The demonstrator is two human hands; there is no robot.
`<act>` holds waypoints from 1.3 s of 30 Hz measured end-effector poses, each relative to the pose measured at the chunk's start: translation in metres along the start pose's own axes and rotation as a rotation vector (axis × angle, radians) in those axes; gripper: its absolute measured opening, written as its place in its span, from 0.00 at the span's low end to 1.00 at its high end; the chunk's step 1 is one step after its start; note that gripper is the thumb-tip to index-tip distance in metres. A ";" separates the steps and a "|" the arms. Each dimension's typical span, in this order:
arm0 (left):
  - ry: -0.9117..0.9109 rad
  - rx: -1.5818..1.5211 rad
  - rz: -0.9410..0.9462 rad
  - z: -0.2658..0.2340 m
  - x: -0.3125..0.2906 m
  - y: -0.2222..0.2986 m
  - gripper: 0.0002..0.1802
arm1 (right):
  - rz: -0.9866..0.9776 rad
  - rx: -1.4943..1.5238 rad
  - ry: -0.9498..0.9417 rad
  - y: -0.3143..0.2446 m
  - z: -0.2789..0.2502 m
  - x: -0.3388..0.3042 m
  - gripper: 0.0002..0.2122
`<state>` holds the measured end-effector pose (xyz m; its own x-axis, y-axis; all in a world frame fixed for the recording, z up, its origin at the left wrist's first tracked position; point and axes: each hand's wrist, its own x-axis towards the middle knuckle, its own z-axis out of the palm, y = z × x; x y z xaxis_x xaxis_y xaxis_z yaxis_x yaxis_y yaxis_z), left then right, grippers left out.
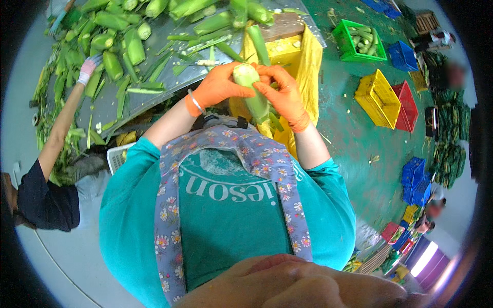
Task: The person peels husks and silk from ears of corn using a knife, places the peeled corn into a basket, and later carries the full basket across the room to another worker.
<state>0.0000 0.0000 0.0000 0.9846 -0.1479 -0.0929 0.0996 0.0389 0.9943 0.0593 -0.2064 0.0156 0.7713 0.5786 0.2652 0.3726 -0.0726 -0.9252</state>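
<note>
An ear of corn [255, 102] in green husk is held before my chest, its pale cut end tilted up and away from me. My left hand [218, 88], in an orange glove, is closed round its left side with the thumb across the husk. From the right, my right hand [283, 93], gloved in orange too, pinches the same ear with bent fingers. Just beyond and below the hands hangs a yellow bag [309, 64], its mouth beside the table edge. A wooden block [282, 26] lies at the bag's far side.
Many husked ears [134, 46] and loose leaves cover the metal table [177, 82]. At left, a co-worker's gloved hand [90, 66] reaches into the heap. Green crate [341, 43] with ears, yellow crate [377, 97] and red crate [406, 108] stand on the green floor.
</note>
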 end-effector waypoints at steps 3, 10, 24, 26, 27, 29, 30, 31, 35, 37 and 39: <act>0.065 0.122 0.028 -0.028 -0.014 0.021 0.30 | -0.142 -0.025 0.218 -0.001 0.048 0.006 0.06; 0.121 0.168 -0.009 -0.024 -0.007 0.014 0.27 | -0.279 -0.254 0.207 -0.005 0.043 0.008 0.05; -0.138 -0.299 -0.020 -0.041 -0.002 -0.017 0.39 | 0.186 0.465 -0.046 0.002 0.041 -0.012 0.09; -0.214 -0.299 -0.060 -0.028 -0.003 -0.005 0.42 | 0.285 0.566 -0.093 0.014 0.042 -0.026 0.11; -0.245 -0.282 -0.113 -0.027 -0.005 -0.001 0.42 | 0.311 0.724 -0.006 0.017 0.049 -0.028 0.12; -0.275 -0.466 -0.193 -0.033 -0.008 -0.015 0.46 | 0.424 0.845 0.025 0.020 0.052 -0.026 0.14; -0.317 -0.431 -0.120 -0.034 -0.008 -0.012 0.47 | 0.407 0.990 0.055 0.018 0.054 -0.022 0.16; -0.360 -0.398 -0.054 -0.035 -0.008 -0.008 0.48 | 0.450 1.016 0.089 0.011 0.054 -0.019 0.16; -0.364 -0.337 -0.073 -0.043 -0.018 -0.010 0.50 | 0.458 1.232 0.096 0.028 0.063 -0.015 0.15; -0.316 -0.362 -0.134 -0.045 -0.018 -0.025 0.52 | 0.452 1.255 0.102 0.037 0.068 -0.022 0.14; -0.291 -0.394 -0.143 -0.047 -0.016 -0.035 0.50 | 0.430 1.161 0.153 0.041 0.072 -0.029 0.13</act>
<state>-0.0126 0.0470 -0.0356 0.8821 -0.4457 -0.1523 0.3321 0.3594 0.8721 0.0151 -0.1677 -0.0496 0.7986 0.5797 -0.1616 -0.5404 0.5725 -0.6166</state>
